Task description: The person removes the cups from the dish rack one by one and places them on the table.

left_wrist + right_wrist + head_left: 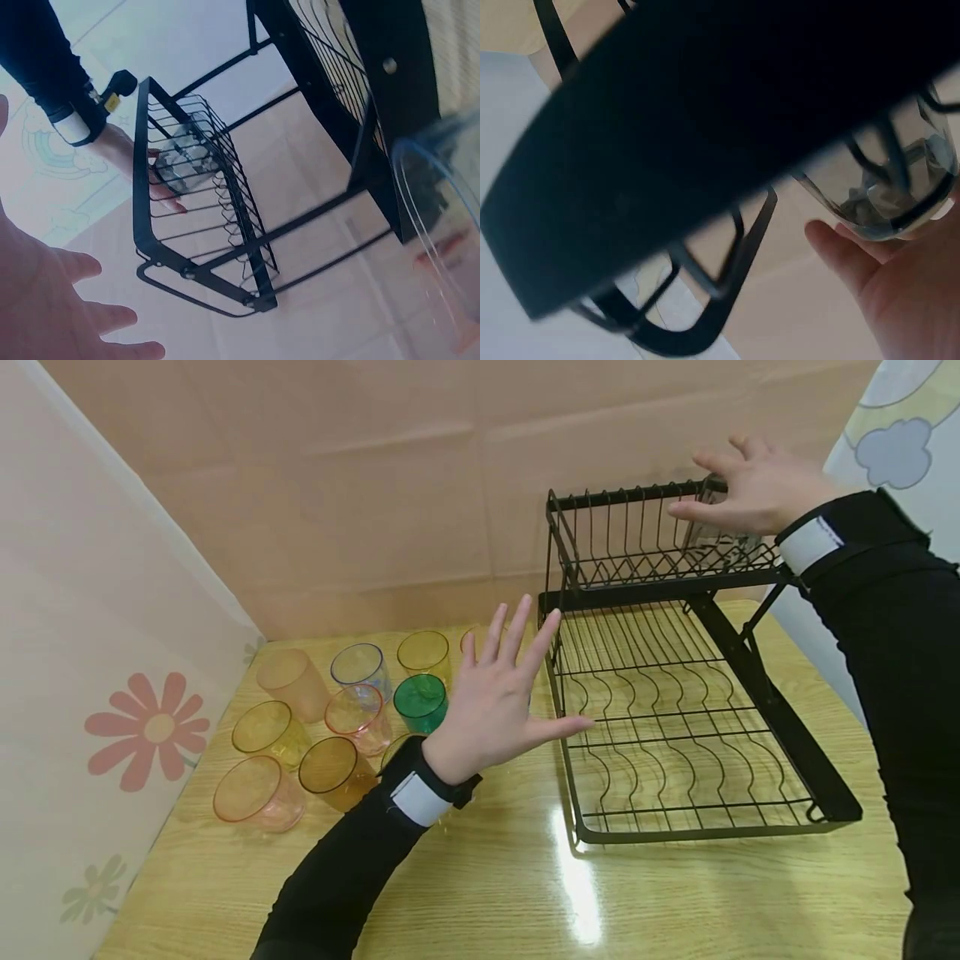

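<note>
A clear glass (189, 161) sits in the right end of the upper tier of a black dish rack (675, 581). My right hand (757, 493) hovers right at this glass with fingers and thumb spread; in the right wrist view the fingers are beside the glass's rim (900, 225). My left hand (491, 714) is held up, fingers splayed and holding nothing, between the rack and a group of coloured glasses. It hides part of that group in the head view. A blurred clear glass (442, 180) with a bluish rim shows close to the left wrist camera.
On the table's left stand several tumblers, among them a green glass (420, 702), an amber glass (337, 772) and a pink glass (258, 793). The rack's lower tier (667, 718) has wavy wire dividers. A beige cloth wall (360, 485) closes off the back.
</note>
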The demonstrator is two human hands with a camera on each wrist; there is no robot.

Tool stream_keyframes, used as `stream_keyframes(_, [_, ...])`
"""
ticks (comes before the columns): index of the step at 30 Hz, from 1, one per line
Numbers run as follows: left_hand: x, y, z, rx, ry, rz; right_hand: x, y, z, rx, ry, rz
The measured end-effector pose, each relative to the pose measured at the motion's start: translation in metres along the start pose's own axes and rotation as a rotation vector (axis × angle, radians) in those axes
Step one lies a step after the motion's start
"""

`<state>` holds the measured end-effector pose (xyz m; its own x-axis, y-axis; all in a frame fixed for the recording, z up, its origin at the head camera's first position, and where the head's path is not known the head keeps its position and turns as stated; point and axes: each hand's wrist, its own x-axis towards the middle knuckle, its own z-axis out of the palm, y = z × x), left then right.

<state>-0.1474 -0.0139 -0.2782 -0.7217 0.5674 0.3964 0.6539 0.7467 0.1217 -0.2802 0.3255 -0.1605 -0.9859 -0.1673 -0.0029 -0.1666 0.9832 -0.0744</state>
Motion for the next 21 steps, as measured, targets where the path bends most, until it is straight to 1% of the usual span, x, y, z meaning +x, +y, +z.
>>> stream_keyframes(6, [0.003, 0.007, 0.001, -0.034, -0.009, 0.0, 0.003, -0.001, 0.006, -0.082, 0.004, 0.03])
stream_keyframes(9, [0.004, 0.01, 0.002, -0.05, -0.001, -0.004, 0.003, 0.0, 0.006, -0.11, 0.02, 0.047])
stream_keyframes(12, [0.007, 0.013, 0.004, -0.068, -0.008, -0.015, 0.001, 0.001, 0.007, -0.127, 0.046, 0.053])
stream_keyframes(17, [0.011, 0.021, 0.009, -0.148, -0.049, -0.056, -0.003, 0.003, 0.009, -0.141, 0.114, 0.043])
stream_keyframes(21, [0.015, 0.026, 0.012, -0.212, -0.053, -0.079, -0.004, 0.005, 0.007, -0.138, 0.141, 0.031])
